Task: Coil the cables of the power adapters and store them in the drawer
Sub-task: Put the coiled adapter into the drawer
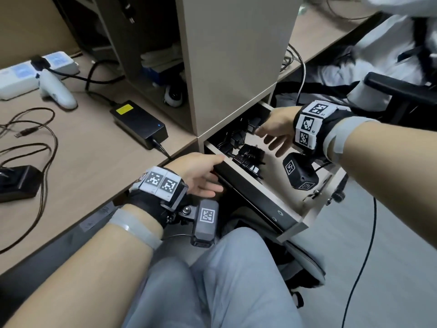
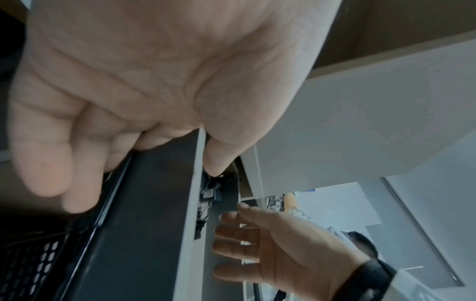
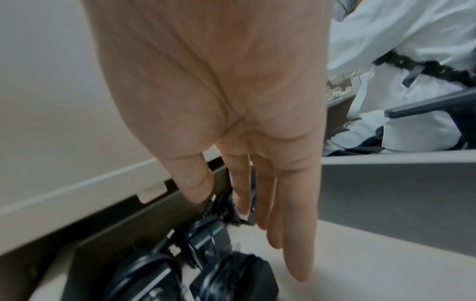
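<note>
- Reaching over the open drawer (image 1: 293, 223), the right hand (image 1: 275, 132) hangs palm down with its fingers straight and spread, holding nothing; its fingertips (image 3: 301, 272) point at the bare drawer floor just beside the stored adapters.
- The left hand (image 1: 201, 174) rests on the drawer's near side wall, thumb over the top edge on the inside and fingers loose against the dark outer face and slide rail; it pinches the panel lightly rather than clutching it.
- Inside the drawer, several black power adapters (image 1: 248, 156) with cables wrapped round them lie bunched along the left side and toward the back, under the cabinet (image 1: 234, 62).
- On the table (image 1: 82, 150), a larger black power brick (image 1: 139, 123) with a yellow label sits plugged in, well apart from the drawer, with loose thin cables (image 1: 45, 138) to its left.
- Risks, as a judgement: if the drawer is pushed shut now, the left thumb over the wall could be caught at the cabinet edge, and the right hand is in the closing path too.
- A loosely wound coil may spring open and snag on the rail or the drawer lip.
</note>
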Demonstrator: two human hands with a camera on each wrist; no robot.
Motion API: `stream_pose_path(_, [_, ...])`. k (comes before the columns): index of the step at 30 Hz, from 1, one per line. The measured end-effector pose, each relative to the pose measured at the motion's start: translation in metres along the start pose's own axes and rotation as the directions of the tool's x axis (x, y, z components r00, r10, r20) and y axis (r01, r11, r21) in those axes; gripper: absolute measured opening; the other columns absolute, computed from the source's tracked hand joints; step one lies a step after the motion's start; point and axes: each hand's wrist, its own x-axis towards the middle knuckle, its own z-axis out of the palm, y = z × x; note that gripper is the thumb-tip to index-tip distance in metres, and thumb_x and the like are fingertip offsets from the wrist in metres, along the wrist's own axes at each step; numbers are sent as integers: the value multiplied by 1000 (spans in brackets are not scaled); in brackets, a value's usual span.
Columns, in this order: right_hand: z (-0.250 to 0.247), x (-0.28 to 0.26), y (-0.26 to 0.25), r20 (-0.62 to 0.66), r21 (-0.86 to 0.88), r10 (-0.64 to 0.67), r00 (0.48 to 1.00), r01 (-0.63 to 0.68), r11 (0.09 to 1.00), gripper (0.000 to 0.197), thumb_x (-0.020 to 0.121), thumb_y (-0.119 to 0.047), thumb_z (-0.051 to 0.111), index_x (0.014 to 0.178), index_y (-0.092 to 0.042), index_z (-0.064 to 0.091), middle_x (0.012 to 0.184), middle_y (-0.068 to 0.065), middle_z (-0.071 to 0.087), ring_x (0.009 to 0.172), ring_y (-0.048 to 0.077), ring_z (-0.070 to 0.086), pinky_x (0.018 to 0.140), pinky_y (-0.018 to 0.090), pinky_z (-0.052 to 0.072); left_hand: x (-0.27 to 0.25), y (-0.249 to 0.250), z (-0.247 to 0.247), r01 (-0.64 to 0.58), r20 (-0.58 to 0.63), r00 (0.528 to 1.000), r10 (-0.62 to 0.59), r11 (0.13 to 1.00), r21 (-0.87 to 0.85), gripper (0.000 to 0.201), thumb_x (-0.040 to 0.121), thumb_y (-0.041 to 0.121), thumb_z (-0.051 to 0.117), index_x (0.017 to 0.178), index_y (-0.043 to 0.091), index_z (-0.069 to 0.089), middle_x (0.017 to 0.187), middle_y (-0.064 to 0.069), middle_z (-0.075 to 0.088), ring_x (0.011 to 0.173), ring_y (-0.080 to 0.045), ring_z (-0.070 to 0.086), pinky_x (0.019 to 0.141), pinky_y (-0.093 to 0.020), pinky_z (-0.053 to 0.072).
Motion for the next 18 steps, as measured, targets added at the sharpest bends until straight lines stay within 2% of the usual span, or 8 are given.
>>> stream_pose_path(2, [0, -23, -11, 43, 6, -47, 998, 47, 999, 30, 104, -30, 60, 114, -4, 69, 96, 8, 67, 78, 25, 66, 83, 47, 61, -20, 1, -17, -36, 9, 999, 36, 999, -12, 41, 107, 49, 51, 126, 15, 64, 126, -10, 72, 96, -25, 76, 72, -36, 56])
stream_pose_path(5, [16, -65, -40, 126, 21, -175, 976, 174, 985, 20, 99, -33, 69, 101, -13, 67, 80, 2, 65, 71, 21, 66, 82, 44, 61, -60, -2, -39, -158, -51, 987, 155, 986, -53, 29, 108, 44, 49, 106, 24, 71, 100, 1, 77, 80, -16, 75, 66, -29, 51])
stream_pose_path(8, [43, -108, -75, 211, 107, -391, 896, 376, 920, 16, 95, -20, 74, 85, -11, 64, 76, 7, 64, 70, 19, 66, 85, 42, 62, -106, -11, -61, -345, -220, 923, 316, 932, -111, 21, 106, 36, 55, 98, 21, 68, 77, 4, 68, 58, -12, 68, 52, -23, 45])
stream_pose_path(10, [65, -133, -101, 273, 145, -524, 807, 504, 851, 17, 92, -17, 78, 81, -9, 67, 77, 13, 64, 73, 20, 66, 87, 37, 62, -139, -23, -86, -461, -350, 853, 386, 873, -160, 20, 106, 32, 55, 98, 20, 68, 75, 4, 65, 55, -12, 65, 50, -23, 41])
stream_pose_path(13, [107, -161, -150, 261, 201, -658, 706, 627, 752, 13, 94, -9, 75, 102, -1, 70, 84, 16, 71, 71, 19, 69, 82, 36, 62, -194, -53, -137, -605, -560, 700, 444, 785, -133, 20, 105, 29, 54, 96, 21, 70, 77, 5, 66, 59, -13, 67, 51, -23, 43])
stream_pose_path(15, [142, -176, -183, 234, 291, -706, 668, 645, 707, 12, 102, -4, 62, 114, -2, 61, 92, 15, 74, 70, 22, 71, 85, 42, 62, -234, -80, -173, -655, -691, 590, 417, 748, -108, 18, 104, 26, 54, 95, 21, 70, 78, 4, 67, 59, -12, 67, 51, -22, 44])
stream_pose_path(17, [180, -189, -214, 267, 325, -733, 625, 658, 679, 13, 107, -11, 54, 115, -5, 62, 91, 12, 74, 71, 24, 71, 85, 48, 62, -270, -112, -205, -673, -791, 488, 368, 736, -73, 16, 102, 26, 57, 96, 21, 71, 77, 6, 68, 62, -13, 67, 53, -24, 44])
stream_pose_path(18, [199, -194, -229, 290, 317, -742, 604, 671, 670, 14, 108, -16, 54, 113, -7, 63, 90, 11, 73, 70, 23, 70, 83, 46, 63, -286, -128, -220, -677, -829, 445, 338, 734, -64, 14, 100, 27, 59, 97, 21, 71, 76, 7, 69, 62, -13, 66, 54, -25, 44])
